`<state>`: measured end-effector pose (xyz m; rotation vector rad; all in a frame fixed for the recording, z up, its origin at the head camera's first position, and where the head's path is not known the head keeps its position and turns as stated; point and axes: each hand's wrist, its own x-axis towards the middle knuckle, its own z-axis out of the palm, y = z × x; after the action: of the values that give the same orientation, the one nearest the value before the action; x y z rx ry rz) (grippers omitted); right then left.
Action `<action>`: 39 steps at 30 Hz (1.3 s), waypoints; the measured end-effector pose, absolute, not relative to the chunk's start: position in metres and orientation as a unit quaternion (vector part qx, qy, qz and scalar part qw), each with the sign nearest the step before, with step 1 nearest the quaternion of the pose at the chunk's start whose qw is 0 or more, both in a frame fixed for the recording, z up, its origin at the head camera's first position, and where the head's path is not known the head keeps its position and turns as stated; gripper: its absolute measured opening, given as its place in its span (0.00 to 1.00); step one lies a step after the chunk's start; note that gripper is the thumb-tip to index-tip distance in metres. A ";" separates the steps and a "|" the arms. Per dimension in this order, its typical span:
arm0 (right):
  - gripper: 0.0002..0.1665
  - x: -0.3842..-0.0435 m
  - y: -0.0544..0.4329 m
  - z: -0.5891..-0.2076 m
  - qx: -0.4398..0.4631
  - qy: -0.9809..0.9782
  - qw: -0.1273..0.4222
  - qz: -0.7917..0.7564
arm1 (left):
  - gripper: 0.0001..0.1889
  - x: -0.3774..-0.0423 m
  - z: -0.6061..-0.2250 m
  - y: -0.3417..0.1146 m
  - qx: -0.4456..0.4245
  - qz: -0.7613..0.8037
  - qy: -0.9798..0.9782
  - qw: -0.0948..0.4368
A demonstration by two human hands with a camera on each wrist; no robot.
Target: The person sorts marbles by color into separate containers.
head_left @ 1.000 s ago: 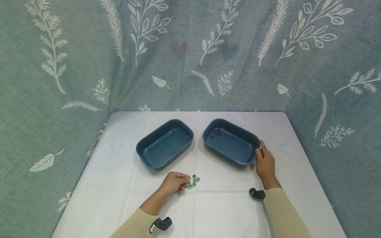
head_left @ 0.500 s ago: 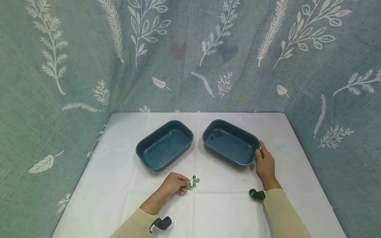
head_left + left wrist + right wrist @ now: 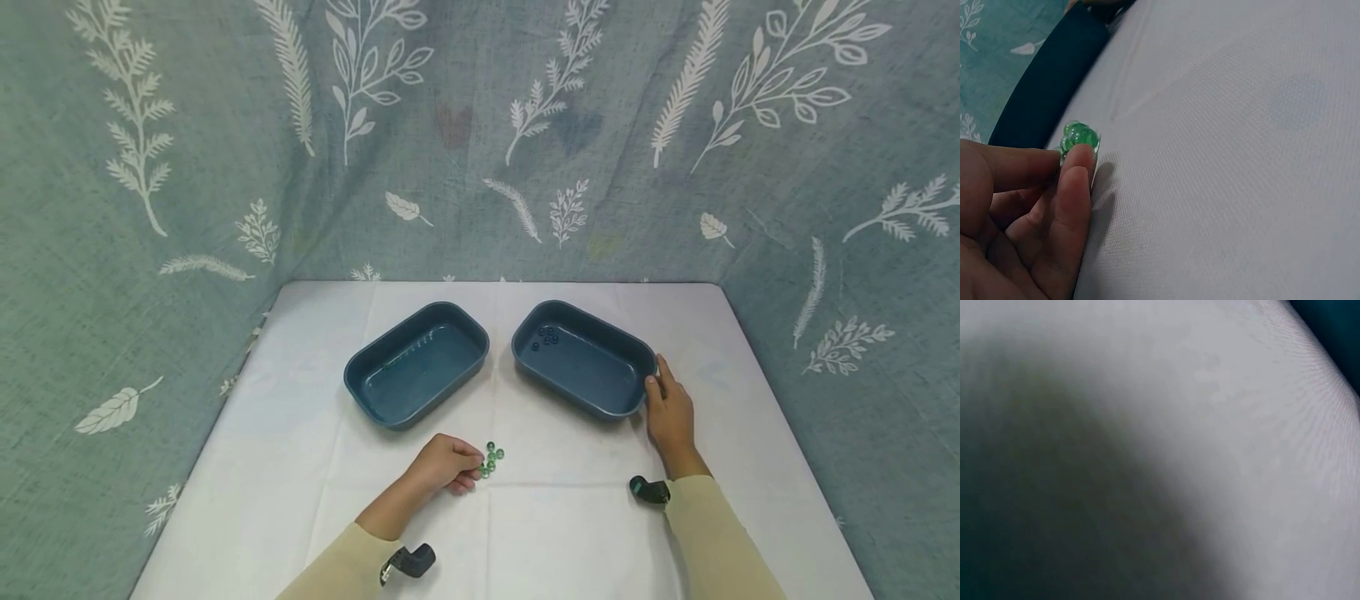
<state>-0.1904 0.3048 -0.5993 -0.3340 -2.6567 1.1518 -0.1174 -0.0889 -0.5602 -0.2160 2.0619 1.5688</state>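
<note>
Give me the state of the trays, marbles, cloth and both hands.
Left tray: upright, contents unclear
Right tray: upright, holding dark marbles
Dark marbles: grouped at one end inside
Green marbles: clustered on the cloth
White cloth: spread, creased
Left hand: fingertips at green marbles, grip unclear
Right hand: touching right tray's end

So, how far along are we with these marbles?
Apparently done: several small dark marbles sit at the far-left end of the right tray, whose other end the right hand holds.
In hand: the left hand has its fingertips at the green marbles; whether it pinches one is unclear.
Probably left: those green marbles on the white cloth. The left tray's contents are hard to make out.
</note>
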 end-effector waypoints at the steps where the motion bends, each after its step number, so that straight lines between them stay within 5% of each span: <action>1: 0.33 -0.191 0.305 -0.599 -0.113 -0.905 0.114 0.393 | 0.07 -0.117 -0.559 -0.088 -0.079 0.578 0.766 0.270; 39: 0.34 -0.189 0.304 -0.598 -0.103 -0.907 0.121 0.390 | 0.08 -0.130 -0.565 -0.106 -0.073 0.608 0.744 0.267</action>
<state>-0.1892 0.3044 -0.5985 -0.3020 -2.6484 1.1377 -0.1296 -0.1061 -0.5653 -0.1981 2.0084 1.6418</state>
